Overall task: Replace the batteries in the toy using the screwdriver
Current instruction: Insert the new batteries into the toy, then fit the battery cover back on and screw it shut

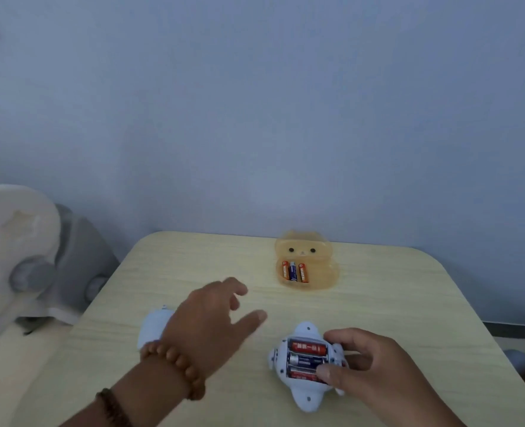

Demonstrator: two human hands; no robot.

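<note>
Six batteries [308, 360], one toy [305, 332], one case [329, 277], two hands [207, 322].

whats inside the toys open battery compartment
Three batteries lie side by side in the toy: red, dark blue, red. The right hand covers their right ends, so the contacts there cannot be seen.

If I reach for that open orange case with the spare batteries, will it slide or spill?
The orange case looks thin, light plastic, so it would probably slide on the smooth table. Its three batteries lie loose and round; tilting likely rolls them. The upright lid may flop.
</note>
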